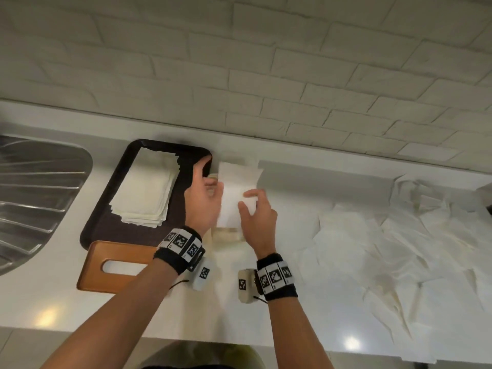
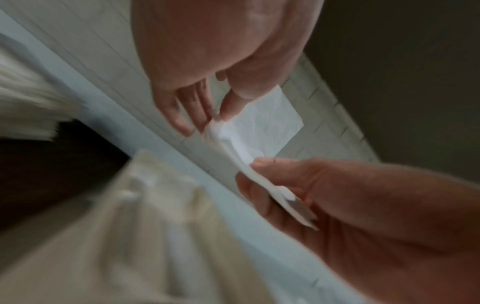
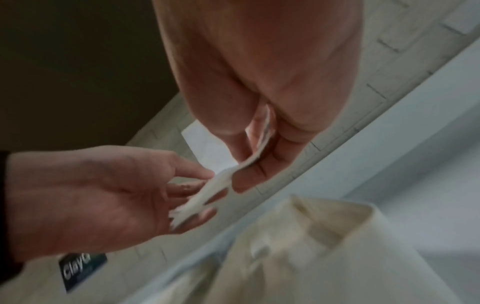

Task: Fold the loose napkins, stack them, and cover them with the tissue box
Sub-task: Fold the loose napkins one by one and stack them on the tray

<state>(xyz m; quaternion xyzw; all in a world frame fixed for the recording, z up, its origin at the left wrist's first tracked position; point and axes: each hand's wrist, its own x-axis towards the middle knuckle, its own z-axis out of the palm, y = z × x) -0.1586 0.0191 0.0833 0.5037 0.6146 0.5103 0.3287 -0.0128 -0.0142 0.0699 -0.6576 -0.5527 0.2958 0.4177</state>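
I hold a white napkin (image 1: 237,193) in the air over the counter, between both hands. My left hand (image 1: 215,187) pinches its left edge with thumb and fingertips (image 2: 226,111). My right hand (image 1: 249,199) pinches the right edge, the napkin (image 3: 205,197) bent between the two grips. A stack of folded napkins (image 1: 147,190) lies on a dark tray (image 1: 106,225) to the left. The wooden tissue box (image 1: 114,267), with its slot facing up, sits in front of the tray. Loose napkins (image 1: 399,249) cover the counter to the right.
A cream napkin (image 1: 226,234) lies on the white counter (image 1: 80,310) right under my hands. A steel sink drainboard (image 1: 34,195) is at the far left. A white brick wall (image 1: 266,75) runs along the back of the counter.
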